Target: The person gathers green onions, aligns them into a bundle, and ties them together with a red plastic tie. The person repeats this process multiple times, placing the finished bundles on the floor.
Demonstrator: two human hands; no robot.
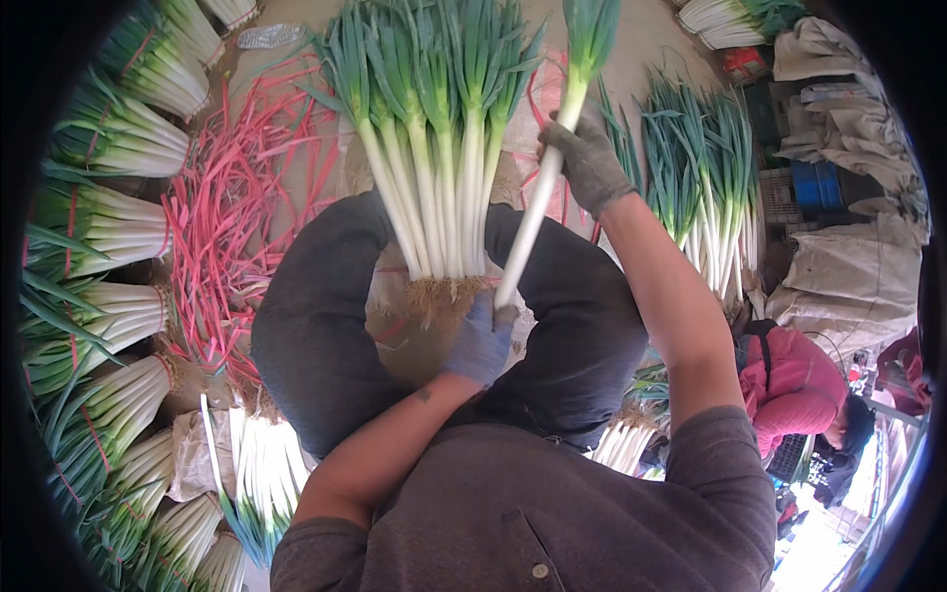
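Note:
A single long-stalked leek (544, 189) slants in front of my right thigh, leaves at the top and root end low. My gloved right hand (588, 163) is closed around its upper white shaft, below the green leaves. Lower down, my left hand (481, 340), in a blue-grey glove, grips the root end, where the fingers hide the roots. Beside that stalk, a fan of leeks (436, 177) lies between my knees, its brown roots (444, 292) close to my left hand.
Tied leek bundles (133, 229) line the left side. Pink plastic strips (229, 200) are heaped beside them. Loose leeks (699, 185) lie to the right, near woven sacks (843, 281). Another person in a pink jacket (792, 377) bends at the lower right.

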